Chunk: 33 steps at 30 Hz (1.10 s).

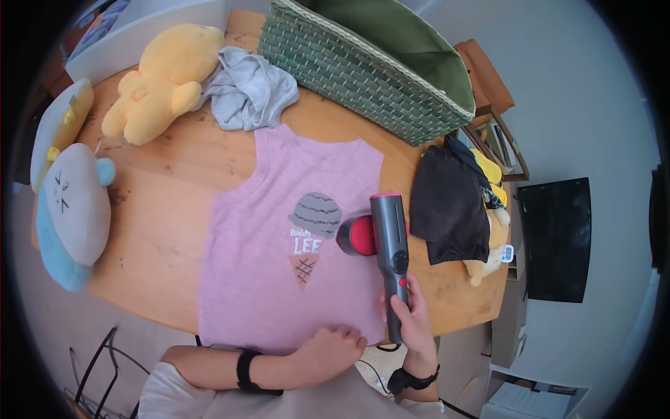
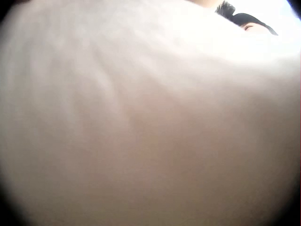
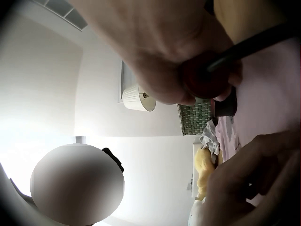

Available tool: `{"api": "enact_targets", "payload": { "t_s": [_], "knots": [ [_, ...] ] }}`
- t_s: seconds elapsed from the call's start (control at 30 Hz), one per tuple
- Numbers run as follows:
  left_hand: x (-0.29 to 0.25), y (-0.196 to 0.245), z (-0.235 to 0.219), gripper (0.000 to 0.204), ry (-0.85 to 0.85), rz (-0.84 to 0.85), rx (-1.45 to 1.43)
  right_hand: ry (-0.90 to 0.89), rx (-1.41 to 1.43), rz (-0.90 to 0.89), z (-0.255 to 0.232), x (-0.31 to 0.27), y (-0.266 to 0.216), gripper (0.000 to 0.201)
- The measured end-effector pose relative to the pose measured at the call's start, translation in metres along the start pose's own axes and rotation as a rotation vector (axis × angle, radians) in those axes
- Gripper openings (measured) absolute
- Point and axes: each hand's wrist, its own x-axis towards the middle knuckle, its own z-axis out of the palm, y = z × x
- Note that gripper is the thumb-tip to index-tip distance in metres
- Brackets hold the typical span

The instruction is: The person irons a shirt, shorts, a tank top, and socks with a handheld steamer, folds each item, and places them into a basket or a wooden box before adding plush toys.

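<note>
A pink sleeveless top (image 1: 258, 202) with an ice cream print lies spread flat at the near side of the table. My right hand (image 1: 412, 318) grips the handle of a dark grey and red handheld garment steamer (image 1: 391, 234). Its round red-rimmed head overlaps the top just right of the print, and a black cord (image 3: 258, 44) leaves the handle's end. With curled fingers, my left hand (image 1: 331, 356) holds the top's lower hem near its right corner. Skin and blurred pale cloth fill the left wrist view.
Behind the top stand a green woven basket (image 1: 356, 80) and a crumpled grey garment (image 1: 251, 91). Yellow (image 1: 157, 84) and white-blue (image 1: 77, 209) plush toys sit at left. Dark folded clothes (image 1: 450, 202) lie at right. A wooden table (image 1: 153, 209) carries everything.
</note>
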Motion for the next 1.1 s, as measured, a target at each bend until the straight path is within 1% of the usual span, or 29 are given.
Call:
{"api": "enact_targets", "payload": {
  "t_s": [0.1, 0.17, 0.23, 0.3, 0.4, 0.53, 0.6, 0.63, 0.7, 0.73, 0.8, 0.83, 0.93, 1.03, 1.07, 1.1],
  "knots": [
    [0.010, 0.004, 0.014, 0.011, -0.043, -0.050, 0.086, 0.005, -0.027, 0.015, -0.017, -0.007, -0.005, 0.054],
    [0.012, 0.010, 0.020, 0.011, -0.078, -0.072, 0.117, -0.035, -0.313, 0.092, -0.027, -0.013, -0.016, 0.057],
    [0.013, 0.012, 0.023, 0.011, -0.113, -0.088, 0.145, -0.003, -0.298, 0.127, -0.029, -0.018, -0.027, 0.055],
    [0.013, 0.013, 0.023, 0.011, -0.132, -0.067, 0.136, -0.025, -0.323, 0.136, -0.028, -0.020, -0.034, 0.053],
    [0.014, 0.013, 0.021, 0.013, -0.131, -0.067, 0.133, -0.011, -0.319, 0.147, -0.015, -0.016, -0.046, 0.052],
    [0.018, 0.017, 0.023, 0.016, -0.137, -0.098, 0.135, -0.026, -0.291, 0.092, 0.001, 0.000, -0.045, 0.052],
    [0.018, 0.015, 0.026, 0.014, -0.139, -0.013, 0.148, -0.082, -0.275, 0.114, 0.006, 0.008, -0.048, 0.053],
    [0.018, 0.013, 0.027, 0.014, -0.140, -0.014, 0.153, -0.084, -0.272, 0.111, 0.007, 0.013, -0.050, 0.053],
    [0.017, 0.006, 0.023, 0.012, -0.130, 0.109, 0.090, -0.134, -0.276, 0.116, 0.009, 0.023, -0.054, 0.055],
    [0.017, 0.005, 0.021, 0.012, -0.132, 0.108, 0.093, -0.136, -0.273, 0.114, 0.009, 0.029, -0.053, 0.055],
    [0.016, 0.003, 0.016, 0.011, -0.171, 0.175, 0.039, -0.133, -0.291, 0.029, 0.010, 0.045, -0.047, 0.055],
    [0.016, 0.003, 0.017, 0.011, -0.172, 0.174, 0.043, -0.135, -0.288, 0.026, 0.012, 0.053, -0.047, 0.055],
    [0.015, 0.003, 0.020, 0.011, -0.163, 0.179, 0.023, -0.158, -0.234, -0.063, 0.017, 0.081, -0.049, 0.053],
    [0.015, 0.004, 0.020, 0.011, -0.161, 0.183, 0.040, -0.136, -0.282, -0.036, 0.023, 0.104, -0.062, 0.051],
    [0.014, 0.005, 0.020, 0.011, -0.146, 0.192, 0.051, -0.120, -0.256, -0.076, 0.025, 0.111, -0.062, 0.049],
    [0.014, 0.006, 0.021, 0.011, -0.131, 0.202, 0.061, -0.122, -0.254, -0.080, 0.027, 0.116, -0.063, 0.049]
  ]
}}
